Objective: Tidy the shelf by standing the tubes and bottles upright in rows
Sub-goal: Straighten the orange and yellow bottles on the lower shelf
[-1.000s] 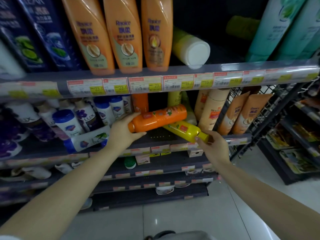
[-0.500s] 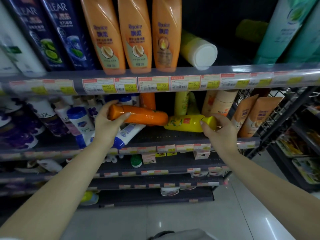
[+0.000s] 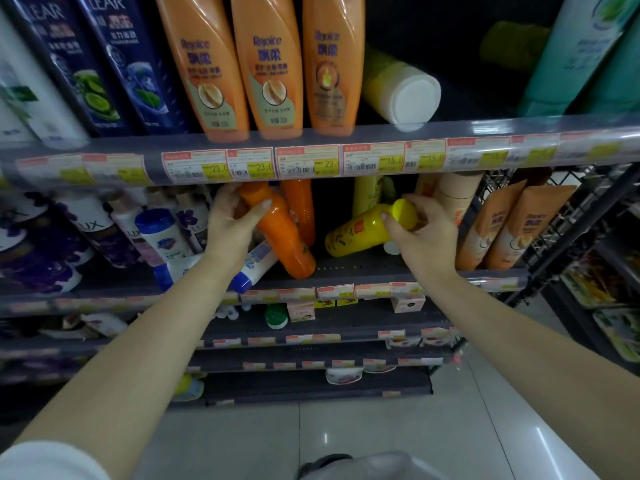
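My left hand (image 3: 230, 225) grips the top of an orange bottle (image 3: 285, 237), which leans steeply with its base resting on the middle shelf (image 3: 349, 271). My right hand (image 3: 424, 233) holds the cap end of a yellow bottle (image 3: 360, 232), tilted with its base low to the left. Behind them a second orange bottle (image 3: 301, 206) and a yellow bottle (image 3: 365, 195) stand upright. A white tube with a blue cap (image 3: 254, 265) lies flat under my left wrist.
Orange tubes (image 3: 512, 226) stand at the right of the same shelf, purple and white bottles (image 3: 162, 233) at the left. On the upper shelf, tall orange bottles (image 3: 266, 64) stand, and a yellow bottle with a white cap (image 3: 398, 88) lies on its side.
Both bottles have swung from lying nearly flat towards upright. My left hand rose with the orange bottle's top; my right hand lifted the yellow bottle's cap end.
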Tool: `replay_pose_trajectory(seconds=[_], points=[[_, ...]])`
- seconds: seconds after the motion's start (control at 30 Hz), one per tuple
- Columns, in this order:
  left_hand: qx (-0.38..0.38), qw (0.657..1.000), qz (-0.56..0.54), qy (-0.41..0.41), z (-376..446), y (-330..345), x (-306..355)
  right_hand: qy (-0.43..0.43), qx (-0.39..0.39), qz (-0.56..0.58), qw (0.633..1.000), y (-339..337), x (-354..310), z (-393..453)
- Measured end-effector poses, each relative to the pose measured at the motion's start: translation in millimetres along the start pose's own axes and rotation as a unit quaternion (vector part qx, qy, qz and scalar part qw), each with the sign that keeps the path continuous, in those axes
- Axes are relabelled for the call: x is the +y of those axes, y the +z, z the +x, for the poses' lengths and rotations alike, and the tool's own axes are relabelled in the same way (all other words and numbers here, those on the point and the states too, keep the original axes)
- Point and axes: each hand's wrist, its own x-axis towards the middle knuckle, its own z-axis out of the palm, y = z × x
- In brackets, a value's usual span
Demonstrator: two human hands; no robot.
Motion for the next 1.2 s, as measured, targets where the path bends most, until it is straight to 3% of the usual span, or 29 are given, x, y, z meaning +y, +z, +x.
replay_pose_trajectory(seconds=[0.1, 0.33, 0.67, 0.83, 1.1, 1.2], points=[[-0.072, 0.997, 0.007, -0.024, 0, 11, -4, 0.0, 0.005, 0.002, 1.0, 0, 1, 2], [-0.125, 0.987, 0.072, -0.074, 17, 27, -4, 0.026, -0.053, 0.074, 0.996, 1, 9, 9], [-0.094, 0.987, 0.008, -0.132, 3, 25, -21, 0.102, -0.117, 0.205, 0.966, 9, 16, 13], [-0.113, 0.989, 0.05, -0.082, -6, 31, -21, 0.137, -0.135, 0.262, 0.946, 15, 14, 5], [-0.069, 0.99, 0.046, -0.111, -8, 26, -37, 0.114, -0.114, 0.213, 0.964, 32, 16, -6], [-0.069, 0.988, 0.1, -0.097, -17, 31, -36, 0.103, -0.116, 0.193, 0.969, 43, 16, -9]])
